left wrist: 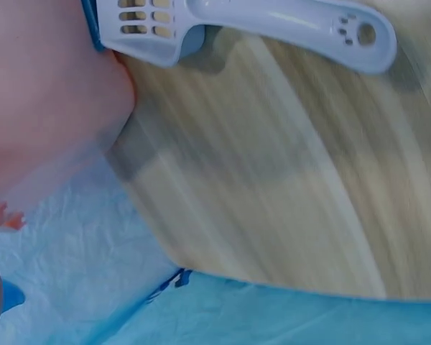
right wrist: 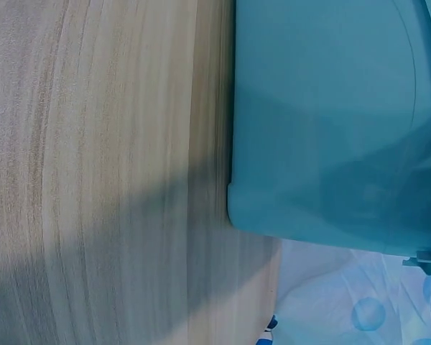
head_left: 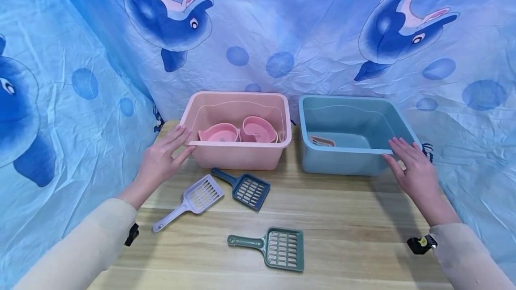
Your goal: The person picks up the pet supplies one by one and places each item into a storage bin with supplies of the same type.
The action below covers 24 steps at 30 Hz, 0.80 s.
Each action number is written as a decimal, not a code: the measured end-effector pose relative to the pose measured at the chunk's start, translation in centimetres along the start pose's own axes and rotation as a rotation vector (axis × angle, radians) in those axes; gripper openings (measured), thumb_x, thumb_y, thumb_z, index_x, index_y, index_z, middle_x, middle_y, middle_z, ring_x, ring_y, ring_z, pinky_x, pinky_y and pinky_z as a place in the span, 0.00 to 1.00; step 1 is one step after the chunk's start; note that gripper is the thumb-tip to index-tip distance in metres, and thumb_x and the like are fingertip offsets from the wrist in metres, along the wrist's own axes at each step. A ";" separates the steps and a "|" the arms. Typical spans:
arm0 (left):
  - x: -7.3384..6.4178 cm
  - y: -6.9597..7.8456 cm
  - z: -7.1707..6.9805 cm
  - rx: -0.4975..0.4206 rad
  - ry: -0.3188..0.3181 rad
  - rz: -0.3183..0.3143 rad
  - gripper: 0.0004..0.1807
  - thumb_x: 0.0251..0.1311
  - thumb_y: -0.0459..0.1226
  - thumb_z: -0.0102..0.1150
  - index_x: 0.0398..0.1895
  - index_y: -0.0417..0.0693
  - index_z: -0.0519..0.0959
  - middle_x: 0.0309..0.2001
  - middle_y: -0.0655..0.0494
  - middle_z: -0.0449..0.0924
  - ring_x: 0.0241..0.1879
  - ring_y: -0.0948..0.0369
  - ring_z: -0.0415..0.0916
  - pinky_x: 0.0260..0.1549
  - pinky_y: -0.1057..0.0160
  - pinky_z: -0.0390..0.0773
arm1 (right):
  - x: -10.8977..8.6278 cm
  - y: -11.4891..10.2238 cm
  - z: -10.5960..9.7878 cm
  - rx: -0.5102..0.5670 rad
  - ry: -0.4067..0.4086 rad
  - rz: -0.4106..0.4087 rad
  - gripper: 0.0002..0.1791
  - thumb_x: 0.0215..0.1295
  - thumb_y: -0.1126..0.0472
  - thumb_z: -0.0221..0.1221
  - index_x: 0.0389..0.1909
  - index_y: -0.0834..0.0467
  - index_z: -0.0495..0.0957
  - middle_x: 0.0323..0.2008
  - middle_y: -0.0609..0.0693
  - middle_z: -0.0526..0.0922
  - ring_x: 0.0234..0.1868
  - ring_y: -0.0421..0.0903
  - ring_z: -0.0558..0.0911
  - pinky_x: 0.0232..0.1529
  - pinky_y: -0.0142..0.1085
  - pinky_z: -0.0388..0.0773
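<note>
A pink plastic bin (head_left: 238, 155) stands at the back left, holding two pink bowls, one bowl (head_left: 221, 132) beside the other (head_left: 258, 129). At its front left corner, my left hand (head_left: 161, 153) rests with extended fingers against the rim. To the right is a blue-green bin (head_left: 342, 161) with a small tan object (head_left: 321, 141) partly visible inside. My right hand (head_left: 417, 171) touches this bin's front right corner, fingers laid over the rim and thumb near the front wall. In the right wrist view, the blue-green bin (right wrist: 330, 129) fills the right side.
In front of the pink bin lie a lavender litter scoop (head_left: 197, 196) and a dark blue litter scoop (head_left: 251, 191). Nearer on the wooden table (head_left: 354, 245) is a green litter scoop (head_left: 284, 249). A blue dolphin-print curtain (head_left: 314, 21) hangs behind and along both sides.
</note>
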State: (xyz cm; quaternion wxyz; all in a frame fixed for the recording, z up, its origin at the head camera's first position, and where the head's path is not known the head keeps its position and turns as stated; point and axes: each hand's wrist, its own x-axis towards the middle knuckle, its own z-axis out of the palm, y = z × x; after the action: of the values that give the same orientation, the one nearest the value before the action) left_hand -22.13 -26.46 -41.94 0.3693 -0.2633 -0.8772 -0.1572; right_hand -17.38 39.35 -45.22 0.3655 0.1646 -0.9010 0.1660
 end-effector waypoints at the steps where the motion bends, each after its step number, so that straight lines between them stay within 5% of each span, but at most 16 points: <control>1: 0.1 0.0 -0.4 -0.004 -0.001 -0.002 0.46 0.75 0.71 0.41 0.62 0.39 0.85 0.63 0.37 0.83 0.61 0.38 0.82 0.49 0.33 0.86 | 0.0 0.0 0.1 0.000 0.005 -0.004 0.29 0.65 0.63 0.72 0.66 0.65 0.81 0.64 0.66 0.83 0.68 0.66 0.80 0.83 0.50 0.60; 5: 0.6 -0.2 -2.4 -0.032 -0.031 -0.014 0.45 0.73 0.71 0.46 0.65 0.41 0.84 0.64 0.39 0.83 0.61 0.38 0.83 0.53 0.32 0.84 | 0.1 0.1 0.3 -0.004 0.017 -0.015 0.28 0.65 0.62 0.72 0.65 0.66 0.81 0.63 0.67 0.83 0.67 0.66 0.81 0.82 0.52 0.62; 8: 0.8 -0.4 -4.4 -0.033 -0.087 -0.051 0.37 0.69 0.63 0.66 0.68 0.44 0.82 0.66 0.41 0.82 0.62 0.38 0.82 0.54 0.32 0.83 | 0.1 0.1 0.3 -0.006 0.014 -0.011 0.27 0.69 0.58 0.71 0.64 0.66 0.82 0.63 0.66 0.83 0.67 0.66 0.81 0.82 0.50 0.62; 12: 0.6 -0.9 -7.1 0.000 -0.240 -0.165 0.40 0.58 0.49 0.80 0.73 0.47 0.78 0.68 0.42 0.80 0.62 0.36 0.81 0.55 0.31 0.82 | 0.0 0.1 0.3 -0.017 0.001 0.008 0.29 0.76 0.46 0.65 0.64 0.65 0.83 0.63 0.65 0.83 0.66 0.66 0.81 0.82 0.48 0.61; 17: -0.1 -2.3 -9.3 0.027 -0.483 -0.308 0.42 0.61 0.54 0.77 0.73 0.43 0.77 0.65 0.33 0.80 0.56 0.32 0.82 0.50 0.31 0.83 | 0.1 0.2 0.2 -0.033 -0.016 0.016 0.34 0.78 0.39 0.60 0.66 0.64 0.82 0.64 0.64 0.83 0.67 0.66 0.81 0.82 0.47 0.61; 20: -0.7 -3.0 -9.4 -0.003 -0.639 -0.370 0.43 0.63 0.59 0.74 0.73 0.41 0.76 0.54 0.30 0.85 0.44 0.39 0.85 0.40 0.40 0.86 | 0.1 0.3 0.2 -0.038 -0.015 0.013 0.38 0.78 0.34 0.55 0.66 0.63 0.82 0.64 0.64 0.83 0.67 0.66 0.81 0.82 0.47 0.61; 24: -1.1 -3.4 -8.9 -0.115 -0.789 -0.440 0.44 0.66 0.62 0.69 0.75 0.42 0.75 0.57 0.33 0.85 0.50 0.40 0.86 0.45 0.41 0.88 | 0.1 0.5 0.2 -0.038 -0.003 0.005 0.44 0.77 0.28 0.49 0.66 0.63 0.82 0.64 0.64 0.83 0.66 0.65 0.81 0.82 0.44 0.61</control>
State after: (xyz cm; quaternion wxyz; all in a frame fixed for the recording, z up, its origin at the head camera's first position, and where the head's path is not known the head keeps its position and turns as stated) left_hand -18.43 -33.80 -37.03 -0.0504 -0.1305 -0.9758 -0.1680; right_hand -17.76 39.66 -45.43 0.3668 0.1554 -0.9049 0.1496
